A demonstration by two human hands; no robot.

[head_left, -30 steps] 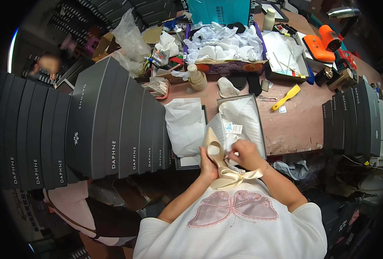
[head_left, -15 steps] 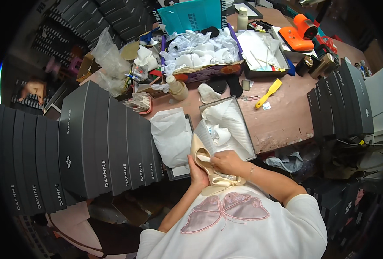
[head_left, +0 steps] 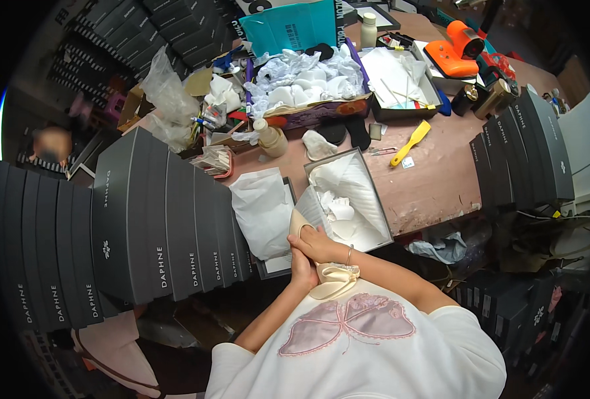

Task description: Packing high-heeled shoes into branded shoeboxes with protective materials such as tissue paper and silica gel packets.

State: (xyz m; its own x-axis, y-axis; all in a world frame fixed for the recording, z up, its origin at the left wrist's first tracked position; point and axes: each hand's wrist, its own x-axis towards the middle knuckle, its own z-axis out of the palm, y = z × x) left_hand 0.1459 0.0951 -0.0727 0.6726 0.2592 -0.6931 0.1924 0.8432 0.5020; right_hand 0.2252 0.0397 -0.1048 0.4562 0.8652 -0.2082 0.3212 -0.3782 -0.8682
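A beige pointed-toe shoe [head_left: 297, 221] with a large cream bow [head_left: 335, 278] is held close to my body, toe pointing away. My left hand [head_left: 301, 269] grips it from the left and below. Across the shoe's opening lies my right hand [head_left: 319, 245], fingers bent over the upper and partly hidden inside it. Just beyond my hands an open grey shoebox [head_left: 382, 211] holds white wrapping and crumpled white pieces [head_left: 340, 209]. White tissue paper [head_left: 260, 203] covers a flat grey box part left of it.
Stacked dark shoeboxes rise at the left [head_left: 132, 219] and right [head_left: 534, 146]. Farther back are a bin of white stuffing [head_left: 308, 80], a cream bottle [head_left: 270, 137], a yellow brush [head_left: 411, 143] and an orange device [head_left: 454, 56]. Another person [head_left: 52, 143] is at the far left.
My right hand has moved forward and left, from the inside of the shoe near its middle to over its front opening, covering more of it. The left hand still supports the shoe.
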